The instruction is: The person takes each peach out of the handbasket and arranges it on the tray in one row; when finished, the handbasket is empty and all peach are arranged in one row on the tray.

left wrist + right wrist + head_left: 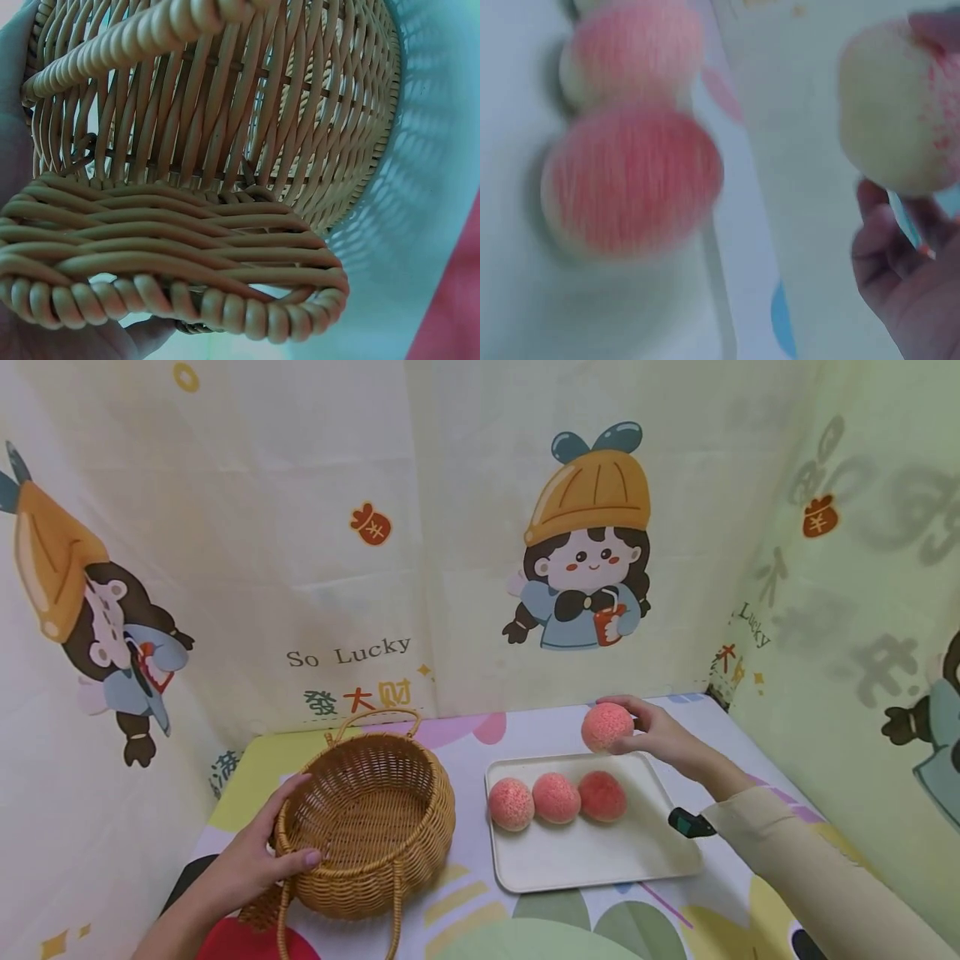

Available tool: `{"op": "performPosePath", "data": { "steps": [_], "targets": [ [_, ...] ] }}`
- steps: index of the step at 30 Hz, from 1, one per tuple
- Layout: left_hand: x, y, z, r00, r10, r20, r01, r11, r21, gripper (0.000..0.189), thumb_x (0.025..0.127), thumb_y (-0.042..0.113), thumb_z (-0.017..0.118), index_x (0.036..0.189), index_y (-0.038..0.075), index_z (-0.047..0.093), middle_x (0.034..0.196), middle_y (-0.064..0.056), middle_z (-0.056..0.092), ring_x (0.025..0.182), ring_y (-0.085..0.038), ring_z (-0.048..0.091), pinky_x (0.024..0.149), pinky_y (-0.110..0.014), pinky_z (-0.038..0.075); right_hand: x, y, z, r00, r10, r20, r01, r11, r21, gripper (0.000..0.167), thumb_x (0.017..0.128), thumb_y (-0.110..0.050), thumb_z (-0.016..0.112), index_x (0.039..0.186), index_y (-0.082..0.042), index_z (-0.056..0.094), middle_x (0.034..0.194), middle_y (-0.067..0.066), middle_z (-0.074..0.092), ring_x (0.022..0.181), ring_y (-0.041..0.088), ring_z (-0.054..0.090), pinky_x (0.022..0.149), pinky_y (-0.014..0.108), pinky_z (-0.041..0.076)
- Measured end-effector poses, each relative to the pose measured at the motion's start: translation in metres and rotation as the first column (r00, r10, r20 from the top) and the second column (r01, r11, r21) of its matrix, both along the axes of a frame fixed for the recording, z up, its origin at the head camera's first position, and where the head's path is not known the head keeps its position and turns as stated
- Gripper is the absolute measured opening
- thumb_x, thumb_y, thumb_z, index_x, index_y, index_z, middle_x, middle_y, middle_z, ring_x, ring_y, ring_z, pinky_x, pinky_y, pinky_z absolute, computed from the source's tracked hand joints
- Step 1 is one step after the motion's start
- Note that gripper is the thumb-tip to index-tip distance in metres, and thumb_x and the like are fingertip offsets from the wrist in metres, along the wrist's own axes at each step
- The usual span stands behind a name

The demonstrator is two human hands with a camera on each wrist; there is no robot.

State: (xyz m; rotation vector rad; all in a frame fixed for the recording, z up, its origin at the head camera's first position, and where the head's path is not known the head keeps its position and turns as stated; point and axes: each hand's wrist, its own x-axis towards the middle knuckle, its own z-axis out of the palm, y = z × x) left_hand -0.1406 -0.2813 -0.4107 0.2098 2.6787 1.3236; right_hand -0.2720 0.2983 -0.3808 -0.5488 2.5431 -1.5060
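My left hand (251, 852) grips the near-left rim of a brown wicker basket (438, 827), its thumb lying over the edge. Inside, the basket's woven bottom shows. The left wrist view is filled by the basket's woven side (300, 127) and a flat woven flap (172, 247). Above the back edge of a white tray (585, 868), my right hand (660, 739) holds a pink peach (606, 727) between thumb and fingers. That peach (892, 112) looks pale with red speckles from the right wrist. Three more peaches lie in a row on the tray: left (512, 804), middle (557, 797) and right (603, 796).
A patterned cloth (465, 860) covers the table beneath the basket and tray. Printed fabric walls (465, 568) stand at the back and both sides. The basket's wicker handles (378, 714) rise at its back and front.
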Motion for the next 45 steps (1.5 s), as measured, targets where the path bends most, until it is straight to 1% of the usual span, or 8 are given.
{"op": "performPosePath", "data": {
  "steps": [4,14,18,21,25,32,36,45],
  "targets": [
    [0.0,-0.001,-0.001,1.0,0.002,0.01,-0.002,1.0,-0.009,0.101,0.09,0.035,0.077,0.162,0.035,0.007,0.161,-0.03,0.011,0.131,-0.064,0.036,0.078,-0.056,0.058,-0.001,0.025,-0.005,0.999,0.037,0.026,-0.039,0.997,0.069,0.07,0.084,-0.017,0.079,0.145,-0.007,0.047,0.129,0.017,0.056,0.106,0.034,0.056,0.084,0.041,0.053],
    [-0.001,0.0,0.0,1.0,-0.002,0.002,0.002,1.0,-0.011,0.1,0.089,0.034,0.077,0.162,0.035,0.008,0.16,-0.03,0.012,0.131,-0.063,0.036,0.078,-0.055,0.058,0.005,0.071,-0.029,0.992,0.085,0.094,-0.099,0.984,0.147,0.067,0.082,-0.016,0.078,0.142,-0.003,0.051,0.141,0.022,0.05,0.119,0.039,0.053,0.087,0.043,0.05],
    [-0.001,0.0,0.001,1.0,0.002,-0.001,-0.002,1.0,-0.026,0.101,0.089,0.035,0.077,0.162,0.034,0.007,0.16,-0.03,0.012,0.131,-0.063,0.036,0.078,-0.056,0.058,0.007,0.074,-0.035,0.981,0.152,0.122,-0.176,0.958,0.226,0.063,0.079,-0.015,0.079,0.138,-0.006,0.056,0.136,0.017,0.055,0.119,0.038,0.051,0.09,0.045,0.048],
    [-0.001,0.001,0.001,1.0,-0.002,-0.017,0.002,1.0,-0.021,0.101,0.089,0.034,0.078,0.162,0.033,0.008,0.16,-0.03,0.013,0.129,-0.063,0.038,0.077,-0.056,0.059,0.009,0.072,-0.038,0.966,0.213,0.147,-0.245,0.934,0.259,0.064,0.076,-0.012,0.08,0.135,-0.004,0.058,0.133,0.016,0.056,0.114,0.036,0.055,0.089,0.045,0.049],
    [-0.001,0.001,0.001,0.999,-0.01,-0.041,0.009,1.0,-0.014,0.1,0.089,0.031,0.078,0.162,0.032,0.01,0.16,-0.03,0.013,0.128,-0.063,0.04,0.077,-0.056,0.059,0.01,0.068,-0.038,0.953,0.25,0.17,-0.29,0.914,0.284,0.068,0.073,-0.009,0.082,0.135,0.0,0.056,0.132,0.017,0.056,0.111,0.036,0.058,0.086,0.042,0.051],
    [0.001,0.001,0.001,1.0,0.0,-0.011,0.0,1.0,-0.01,0.1,0.09,0.033,0.077,0.162,0.034,0.008,0.161,-0.03,0.011,0.13,-0.064,0.037,0.078,-0.056,0.058,0.014,0.059,-0.033,0.958,0.21,0.194,-0.268,0.896,0.354,0.067,0.07,-0.005,0.087,0.131,-0.005,0.059,0.128,0.015,0.056,0.109,0.034,0.056,0.082,0.039,0.053],
    [0.001,0.0,0.001,1.0,0.004,-0.004,-0.004,1.0,-0.004,0.1,0.089,0.033,0.077,0.162,0.034,0.008,0.161,-0.03,0.011,0.129,-0.064,0.038,0.077,-0.056,0.059,0.016,0.056,-0.03,0.965,0.205,0.166,-0.256,0.879,0.402,0.067,0.069,-0.003,0.088,0.129,-0.006,0.061,0.127,0.014,0.057,0.108,0.034,0.058,0.082,0.04,0.053],
    [0.0,0.0,-0.001,1.0,0.001,-0.014,-0.001,1.0,0.001,0.101,0.089,0.033,0.078,0.162,0.035,0.008,0.16,-0.03,0.013,0.129,-0.063,0.039,0.077,-0.057,0.058,0.019,0.053,-0.03,0.978,0.19,0.082,-0.206,0.85,0.485,0.073,0.061,0.005,0.09,0.129,-0.004,0.062,0.129,0.016,0.06,0.116,0.043,0.057,0.091,0.055,0.052]
  ]
}}
